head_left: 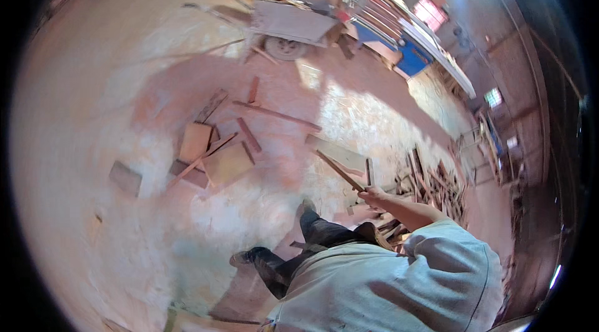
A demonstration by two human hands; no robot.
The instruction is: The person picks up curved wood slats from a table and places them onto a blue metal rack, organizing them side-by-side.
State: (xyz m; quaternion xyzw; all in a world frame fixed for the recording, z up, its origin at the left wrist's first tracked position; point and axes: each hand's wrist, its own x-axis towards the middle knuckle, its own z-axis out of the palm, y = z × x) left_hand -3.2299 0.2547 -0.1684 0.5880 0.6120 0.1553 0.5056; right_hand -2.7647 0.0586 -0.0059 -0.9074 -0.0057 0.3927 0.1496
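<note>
My right hand [374, 195] reaches out in front of my grey shirt and is closed around one end of a thin wooden strip [339, 170]. The strip points up and to the left over the dusty floor. My left hand is not in view. Below the hand are my dark trousers and shoes [244, 258], one foot ahead of the other on the floor. A heap of wood offcuts [437, 187] lies just right of my right hand.
Loose boards and slats [212, 151] are scattered on the concrete floor [100, 101] ahead. A grey wheeled cart [288, 24] stands farther back. Stacked timber and a blue machine [412, 51] line the right side.
</note>
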